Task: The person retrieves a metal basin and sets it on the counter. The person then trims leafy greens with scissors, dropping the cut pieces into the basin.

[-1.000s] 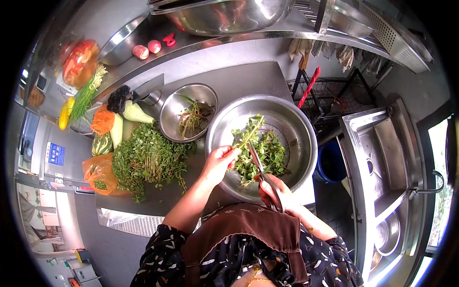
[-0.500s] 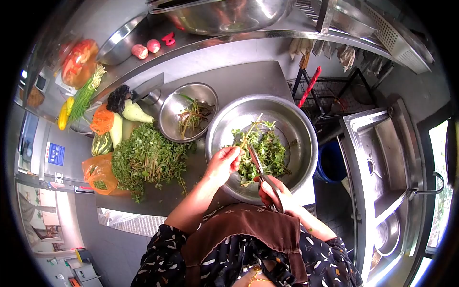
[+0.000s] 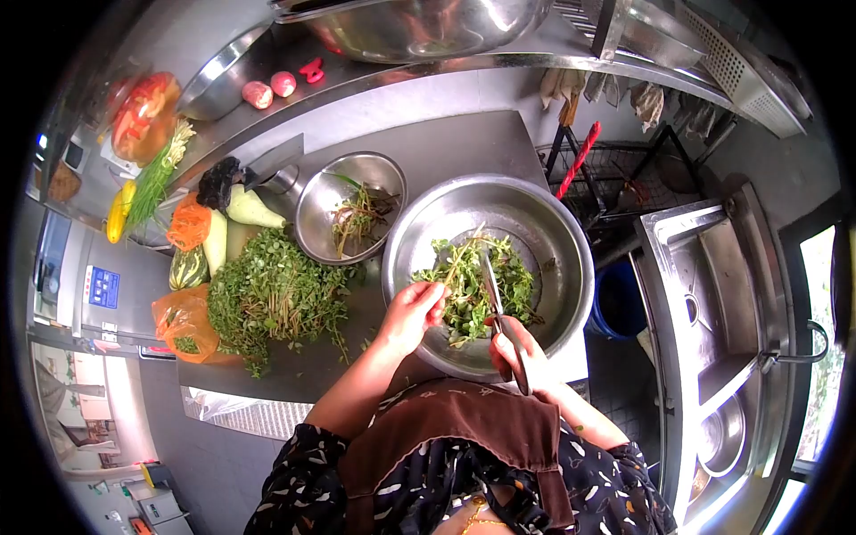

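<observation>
My left hand (image 3: pixel 416 312) pinches a leafy green sprig (image 3: pixel 459 267) above the left part of a large steel basin (image 3: pixel 566 214). In my right hand (image 3: pixel 519 349) is a pair of scissors (image 3: pixel 493 290), its blades pointing away from me over the basin and looking closed. Cut greens (image 3: pixel 508 285) lie in the basin beneath both hands. A smaller steel bowl (image 3: pixel 314 209) with stems and trimmings (image 3: pixel 358 221) stands at the basin's upper left. Left of my left hand, a big pile of leafy greens (image 3: pixel 276 294) lies on the steel table (image 3: pixel 428 138).
Light green gourds (image 3: pixel 254 209), a striped squash (image 3: pixel 189 267) and an orange bag (image 3: pixel 185 321) sit at the table's left. Radishes (image 3: pixel 259 94) and a large steel pan (image 3: pixel 428 31) are on the shelf. A blue bucket (image 3: pixel 620 301) and a sink (image 3: pixel 718 294) stand at the right.
The scissors have turned more upright and shifted right, and their blades have drawn together. My left hand has moved slightly left and down with the sprig, which now hangs lower over the basin.
</observation>
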Demonstrator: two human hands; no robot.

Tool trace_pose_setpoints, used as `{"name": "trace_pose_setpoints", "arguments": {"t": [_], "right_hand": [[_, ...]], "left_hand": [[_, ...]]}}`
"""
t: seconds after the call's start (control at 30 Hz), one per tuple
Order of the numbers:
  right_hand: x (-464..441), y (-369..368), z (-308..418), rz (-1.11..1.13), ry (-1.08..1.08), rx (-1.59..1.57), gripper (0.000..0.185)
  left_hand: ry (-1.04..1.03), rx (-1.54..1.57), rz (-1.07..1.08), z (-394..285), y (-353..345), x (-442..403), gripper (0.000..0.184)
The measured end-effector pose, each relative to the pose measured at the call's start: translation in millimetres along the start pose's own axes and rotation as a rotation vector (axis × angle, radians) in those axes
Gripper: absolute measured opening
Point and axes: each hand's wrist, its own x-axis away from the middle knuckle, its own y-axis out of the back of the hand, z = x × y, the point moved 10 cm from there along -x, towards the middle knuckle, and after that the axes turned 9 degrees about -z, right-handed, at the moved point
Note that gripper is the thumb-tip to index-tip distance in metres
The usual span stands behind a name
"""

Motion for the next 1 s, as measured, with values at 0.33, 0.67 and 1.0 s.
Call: {"name": "trace_pose_setpoints", "arguments": {"t": [0.33,0.67,1.0], "right_hand": [[-12.4,3.5,-8.8,-0.035,0.057,0.14,0.053],[-15.5,12.6,-30.2,-0.11,-0.099,-0.091,0.039],[-0.5,-14.7,-21.5,-0.047,-0.128,-0.082,0.042]], "left_hand": [[-0.277,-0.39,-0.101,-16.1,12.9,14.7,0.02],[-0.362,-0.33,-0.301,-60.3,66.0,-9.6,0.022],[-0.624,-0.213,-0.895,-147.4,298.1,52.2,0.027]]}}
